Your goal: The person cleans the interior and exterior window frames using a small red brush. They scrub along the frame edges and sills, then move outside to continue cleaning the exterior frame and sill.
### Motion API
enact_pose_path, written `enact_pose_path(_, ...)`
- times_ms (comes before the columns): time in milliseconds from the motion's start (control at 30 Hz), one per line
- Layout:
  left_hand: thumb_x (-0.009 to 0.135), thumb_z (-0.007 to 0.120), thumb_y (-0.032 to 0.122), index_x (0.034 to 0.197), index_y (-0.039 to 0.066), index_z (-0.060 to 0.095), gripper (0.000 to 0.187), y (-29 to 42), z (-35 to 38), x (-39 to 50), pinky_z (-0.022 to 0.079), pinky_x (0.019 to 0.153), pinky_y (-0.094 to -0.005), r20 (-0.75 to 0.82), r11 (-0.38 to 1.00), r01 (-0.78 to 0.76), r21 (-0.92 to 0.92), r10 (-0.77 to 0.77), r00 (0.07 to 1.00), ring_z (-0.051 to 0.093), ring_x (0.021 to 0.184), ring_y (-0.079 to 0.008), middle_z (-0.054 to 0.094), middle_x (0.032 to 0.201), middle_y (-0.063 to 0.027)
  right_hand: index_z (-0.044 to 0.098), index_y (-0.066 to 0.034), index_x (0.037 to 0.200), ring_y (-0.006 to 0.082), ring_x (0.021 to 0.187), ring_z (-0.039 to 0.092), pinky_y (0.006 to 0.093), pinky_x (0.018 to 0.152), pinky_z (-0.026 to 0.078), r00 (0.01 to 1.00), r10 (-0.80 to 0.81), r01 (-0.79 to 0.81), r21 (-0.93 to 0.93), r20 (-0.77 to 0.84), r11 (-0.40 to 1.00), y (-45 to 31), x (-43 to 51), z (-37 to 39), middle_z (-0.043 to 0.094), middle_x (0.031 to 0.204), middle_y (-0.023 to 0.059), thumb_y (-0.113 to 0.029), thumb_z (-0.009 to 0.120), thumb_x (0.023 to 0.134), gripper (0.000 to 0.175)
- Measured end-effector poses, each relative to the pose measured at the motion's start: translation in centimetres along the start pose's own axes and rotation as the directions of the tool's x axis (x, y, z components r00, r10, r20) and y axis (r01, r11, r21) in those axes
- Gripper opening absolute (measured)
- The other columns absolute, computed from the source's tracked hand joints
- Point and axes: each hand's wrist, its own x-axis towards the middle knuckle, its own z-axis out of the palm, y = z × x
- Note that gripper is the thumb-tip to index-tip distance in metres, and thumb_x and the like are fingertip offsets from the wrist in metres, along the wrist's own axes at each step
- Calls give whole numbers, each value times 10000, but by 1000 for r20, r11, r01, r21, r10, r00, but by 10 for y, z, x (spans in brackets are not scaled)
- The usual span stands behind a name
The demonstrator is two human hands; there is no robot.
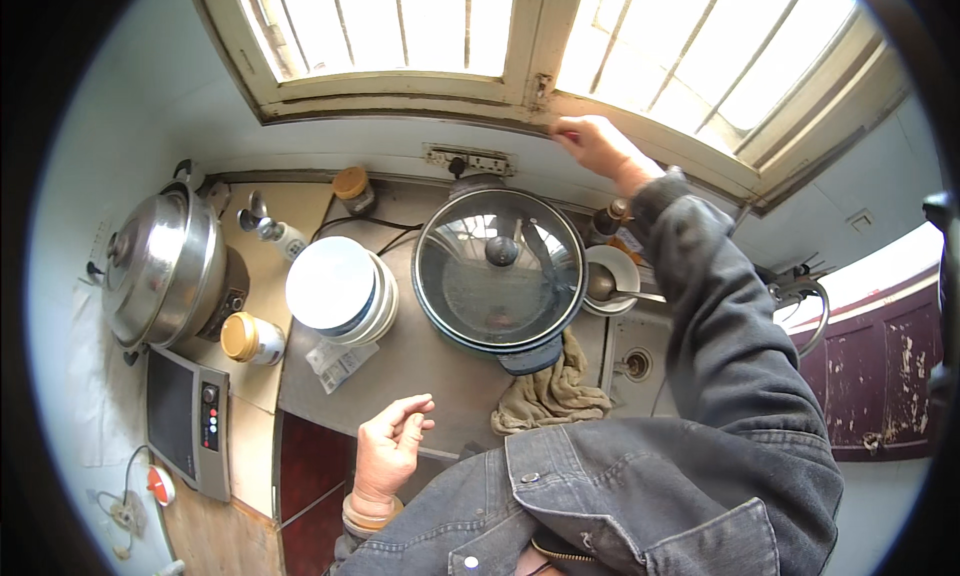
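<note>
My right hand (596,148) reaches up to the lower window frame (637,130), its fingers curled around a small red object (571,136) that is mostly hidden. My left hand (394,441) hovers by the counter's front edge with its fingers loosely bent, and nothing shows in it. Between and beyond the hands, an electric pan with a glass lid (480,298) stands on the metal counter. A stack of white bowls (330,283) is left of the pan, beside a small clear plastic packet (341,362). A crumpled cloth (551,400) lies at the pan's front right.
At left are a lidded steel pot (154,268), an induction cooker (184,418) and a yellow-lidded jar (251,338). Right of the pan sit a bowl (624,265) with a ladle (602,282), a dark bottle (606,220) and a sink (630,336). A wall socket strip (480,162) is behind.
</note>
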Motion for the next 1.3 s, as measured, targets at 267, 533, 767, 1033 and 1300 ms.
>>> enact_pose_path(267, 997, 615, 18, 1221, -42, 679, 241, 0, 17, 24, 581, 833, -259, 138, 1000, 4, 3, -5, 990, 707, 932, -129, 741, 1070, -111, 740, -9, 1055, 231, 928, 727, 331, 843, 580, 751, 655, -654, -44, 83, 755, 66, -129, -170, 752, 1015, 144, -133, 644, 965, 181)
enact_pose_path(533, 1006, 608, 47, 1218, -25, 684, 237, 5, 49, 31, 575, 800, -265, 218, 997, -12, 76, -5, 976, 710, 922, -141, 741, 1081, -104, 719, -71, 1140, 132, 984, 695, 262, 921, 558, 844, 475, -537, 395, 251, 746, 79, -87, -110, 755, 1086, 47, -184, 639, 1020, 183)
enact_pose_path(767, 993, 625, 22, 1215, -30, 687, 237, 1, 65, 34, 577, 816, -271, 225, 998, 41, 57, -53, 973, 704, 910, -140, 739, 1063, -108, 737, -14, 935, 116, 723, 685, 253, 681, 566, 688, 726, -700, -263, 4, 664, 141, -202, -204, 739, 819, 21, -93, 660, 962, 114)
enact_pose_path(1033, 1030, 584, 104, 1247, 22, 683, 252, 6, 89, 47, 549, 733, -246, 325, 991, -61, 119, 19, 946, 725, 893, -148, 744, 1091, -89, 735, -7, 1062, 134, 817, 724, 253, 748, 620, 667, 740, -706, 396, 89, 588, 135, -204, -216, 760, 985, 82, -131, 666, 994, 158)
enact_pose_path(1300, 987, 604, -5, 1207, -21, 691, 237, 5, 102, 47, 573, 809, -275, 272, 995, 37, 92, -61, 960, 703, 889, -140, 742, 1040, -106, 741, -2, 990, 118, 737, 721, 253, 660, 609, 626, 772, -719, 304, -109, 625, 143, -219, -229, 759, 887, 100, -142, 656, 971, 166)
